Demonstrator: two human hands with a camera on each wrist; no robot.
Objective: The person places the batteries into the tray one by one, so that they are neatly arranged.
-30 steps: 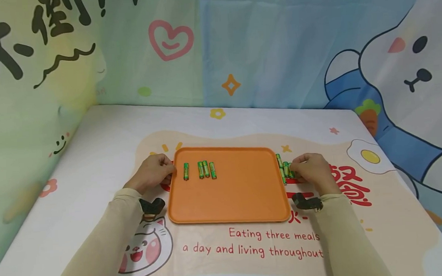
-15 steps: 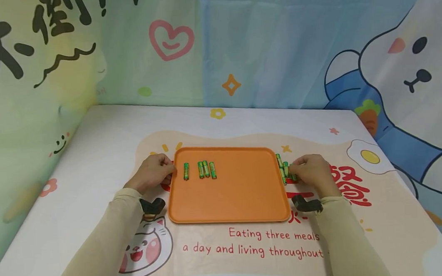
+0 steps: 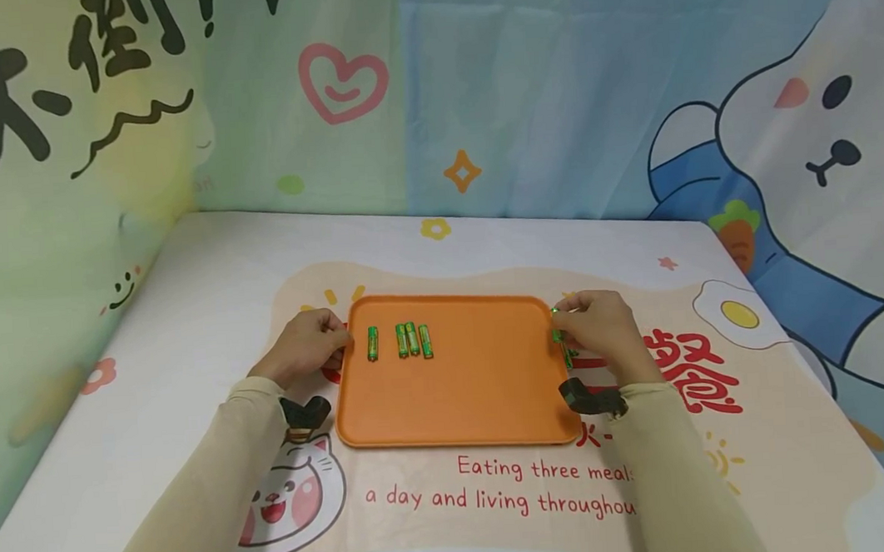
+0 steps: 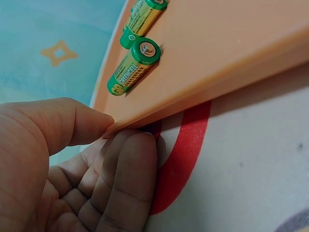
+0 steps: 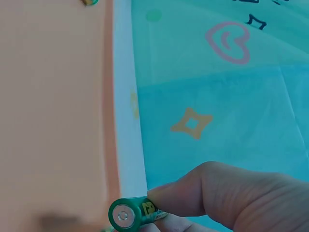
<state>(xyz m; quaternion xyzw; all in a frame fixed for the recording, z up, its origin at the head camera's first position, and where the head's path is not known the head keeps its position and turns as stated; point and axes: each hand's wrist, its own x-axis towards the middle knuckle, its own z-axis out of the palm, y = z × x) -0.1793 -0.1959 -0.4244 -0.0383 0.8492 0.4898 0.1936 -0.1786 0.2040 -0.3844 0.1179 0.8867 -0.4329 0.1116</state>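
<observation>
An orange tray (image 3: 456,392) lies on the table, its left rim pinched by my left hand (image 3: 303,347). In the left wrist view the thumb (image 4: 82,123) is on top of the rim and the fingers curl under it. Several green batteries (image 3: 411,338) rest in a loose row at the tray's back left; one of them (image 4: 134,66) shows its metal tip. My right hand (image 3: 601,334), by the tray's right rim, pinches a green battery (image 5: 133,212) between thumb and fingers. Below that hand, other batteries (image 3: 568,356) lie against the tray's outer right side, partly hidden.
The white table (image 3: 216,263) has a printed cover with a cat, a fried egg (image 3: 740,313) and red lettering. Cartoon-printed cloth (image 3: 538,96) hangs behind and on the left. A black wrist camera (image 3: 594,395) sits on the right forearm; another (image 3: 305,412) on the left.
My right hand has picked up a battery from the group beside the tray and moved left and away from me, to the tray's right rim. The left hand stays still.
</observation>
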